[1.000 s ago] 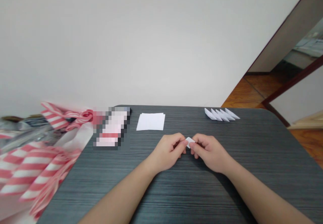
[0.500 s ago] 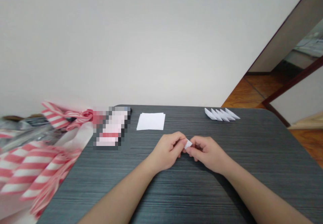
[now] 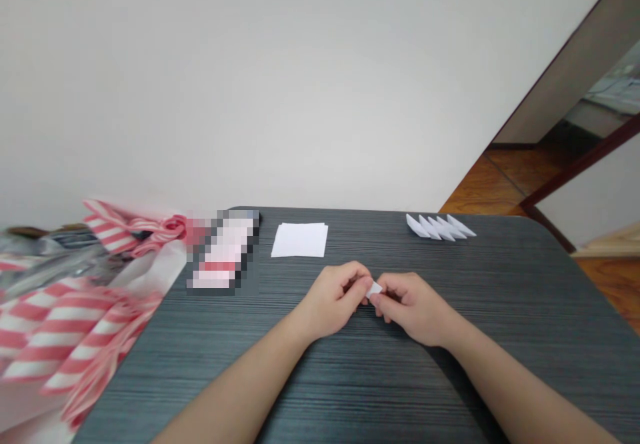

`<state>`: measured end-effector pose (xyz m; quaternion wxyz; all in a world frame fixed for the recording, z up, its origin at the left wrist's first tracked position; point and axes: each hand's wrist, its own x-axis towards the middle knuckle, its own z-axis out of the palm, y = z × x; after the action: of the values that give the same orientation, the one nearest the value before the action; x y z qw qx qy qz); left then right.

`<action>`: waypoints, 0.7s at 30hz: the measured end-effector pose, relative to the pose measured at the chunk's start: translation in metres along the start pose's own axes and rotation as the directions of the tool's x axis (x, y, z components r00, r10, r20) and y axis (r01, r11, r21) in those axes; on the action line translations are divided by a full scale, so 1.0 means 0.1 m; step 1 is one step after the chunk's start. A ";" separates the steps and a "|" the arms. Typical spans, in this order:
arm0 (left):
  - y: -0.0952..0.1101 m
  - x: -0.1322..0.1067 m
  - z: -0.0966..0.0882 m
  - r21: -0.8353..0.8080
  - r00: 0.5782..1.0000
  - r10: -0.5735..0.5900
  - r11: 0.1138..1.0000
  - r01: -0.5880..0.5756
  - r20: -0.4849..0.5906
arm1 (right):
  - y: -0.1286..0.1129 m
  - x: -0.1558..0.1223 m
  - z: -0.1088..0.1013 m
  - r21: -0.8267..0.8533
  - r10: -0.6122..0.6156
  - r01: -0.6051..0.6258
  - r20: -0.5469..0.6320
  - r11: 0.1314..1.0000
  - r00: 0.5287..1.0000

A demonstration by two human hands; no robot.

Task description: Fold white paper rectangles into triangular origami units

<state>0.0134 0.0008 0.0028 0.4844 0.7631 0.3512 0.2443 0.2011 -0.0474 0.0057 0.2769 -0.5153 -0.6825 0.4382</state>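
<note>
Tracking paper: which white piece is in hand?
The small folded piece, pinched between left hand and right hand; the flat stack and folded row lie untouched.

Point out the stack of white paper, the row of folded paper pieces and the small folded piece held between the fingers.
Stack of white paper point(image 3: 299, 240), head view, middle of the top sheet.
Row of folded white paper pieces point(image 3: 440, 227), head view, middle of the row.
Small folded white paper piece point(image 3: 374, 289), head view, its exposed part.
</note>
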 end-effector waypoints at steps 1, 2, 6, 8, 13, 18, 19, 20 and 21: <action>0.01 0.00 0.00 0.009 1.000 0.002 1.000 -0.002 0.003 | 0.00 0.00 0.00 -0.001 0.003 -0.003 0.007 1.000 1.000; 0.01 0.00 -0.01 0.018 1.000 0.003 1.000 -0.003 0.004 | 0.00 0.00 0.01 -0.001 0.006 -0.006 0.010 1.000 1.000; 0.03 0.00 -0.03 0.044 1.000 0.011 0.999 -0.010 -0.007 | 0.02 0.00 0.03 0.004 0.000 0.001 -0.016 1.000 1.000; 0.03 0.00 -0.03 0.057 1.000 0.013 0.998 -0.014 0.008 | 0.02 0.01 0.03 0.017 0.000 0.000 -0.036 1.000 0.999; 0.00 -0.01 -0.01 0.048 1.000 0.012 0.999 -0.013 0.018 | 0.01 0.01 0.01 -0.004 -0.020 0.020 -0.093 1.000 0.995; 0.00 -0.01 -0.01 0.033 1.000 0.019 0.999 -0.019 -0.012 | 0.02 0.01 -0.01 -0.041 -0.062 0.057 -0.138 0.998 0.989; 0.00 -0.01 -0.01 0.039 1.000 0.028 0.999 -0.028 -0.009 | 0.03 0.01 -0.02 -0.051 -0.071 0.065 -0.137 0.997 0.988; 0.00 -0.01 -0.02 0.048 0.999 0.038 0.998 -0.038 -0.006 | 0.03 0.01 -0.02 -0.062 -0.082 0.074 -0.139 0.995 0.987; 0.00 -0.01 -0.02 0.060 0.999 0.050 0.997 -0.050 -0.003 | 0.04 0.01 -0.02 -0.069 -0.091 0.082 -0.144 0.994 0.985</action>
<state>0.0113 0.0006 0.0036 0.4542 0.7853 0.3404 0.2473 0.2039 -0.0453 0.0029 0.3288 -0.5247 -0.6954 0.3649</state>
